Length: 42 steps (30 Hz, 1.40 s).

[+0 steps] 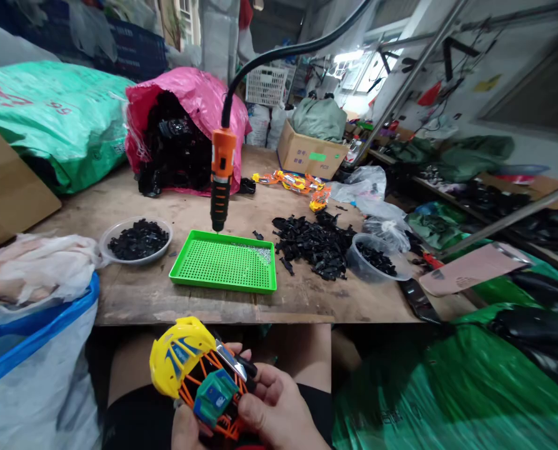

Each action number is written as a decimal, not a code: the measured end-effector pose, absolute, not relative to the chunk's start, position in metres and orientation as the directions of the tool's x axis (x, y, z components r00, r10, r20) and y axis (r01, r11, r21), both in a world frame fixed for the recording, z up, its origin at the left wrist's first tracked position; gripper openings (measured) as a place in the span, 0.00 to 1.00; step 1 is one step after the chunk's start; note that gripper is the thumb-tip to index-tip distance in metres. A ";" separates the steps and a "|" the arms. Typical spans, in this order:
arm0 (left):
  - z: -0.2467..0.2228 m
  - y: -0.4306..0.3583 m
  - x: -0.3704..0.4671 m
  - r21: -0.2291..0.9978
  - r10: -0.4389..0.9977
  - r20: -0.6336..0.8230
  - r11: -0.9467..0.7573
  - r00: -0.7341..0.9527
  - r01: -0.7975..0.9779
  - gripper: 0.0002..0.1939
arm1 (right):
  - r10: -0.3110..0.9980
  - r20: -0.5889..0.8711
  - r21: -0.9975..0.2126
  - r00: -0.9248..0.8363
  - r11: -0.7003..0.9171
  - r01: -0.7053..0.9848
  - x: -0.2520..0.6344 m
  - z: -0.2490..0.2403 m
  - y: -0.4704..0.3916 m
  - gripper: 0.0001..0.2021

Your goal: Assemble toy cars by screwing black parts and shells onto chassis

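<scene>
A toy car body [217,397] with orange bars, a green-and-blue block, a silver strip and a yellow end piece [180,353] is held low over the lap. My left hand [185,428] grips its lower left side with the thumb; most of that hand's fingers are behind the toy. My right hand [279,406] is closed on its right side, thumb against the orange bars. By the right fingertips shows a small black part [248,369], partly hidden by them.
An orange electric screwdriver [223,169] hangs over a green tray [222,265] with small screws. Black parts [313,244] lie in a heap between bowls of black pieces [138,240]. Orange-yellow toy bodies [297,181] are farther back. A pink sack [189,94] and cardboard box [309,150] stand behind.
</scene>
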<state>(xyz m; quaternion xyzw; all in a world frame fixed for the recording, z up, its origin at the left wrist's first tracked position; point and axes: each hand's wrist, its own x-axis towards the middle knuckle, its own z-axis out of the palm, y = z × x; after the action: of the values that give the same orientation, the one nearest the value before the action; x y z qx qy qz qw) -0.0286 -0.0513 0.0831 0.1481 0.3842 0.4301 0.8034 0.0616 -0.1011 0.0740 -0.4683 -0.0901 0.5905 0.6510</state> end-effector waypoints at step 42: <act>0.065 -0.064 -0.049 0.331 0.639 0.530 -0.761 0.557 0.558 0.34 | 0.961 -0.271 -0.941 0.045 -0.275 0.199 0.148 0.130 -0.090 0.10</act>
<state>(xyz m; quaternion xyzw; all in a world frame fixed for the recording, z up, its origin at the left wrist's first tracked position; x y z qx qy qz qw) -0.0495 -0.0641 0.0651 0.8803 0.3399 0.3252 0.0622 0.1481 -0.0897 0.1297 -0.6171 -0.4700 0.5065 0.3765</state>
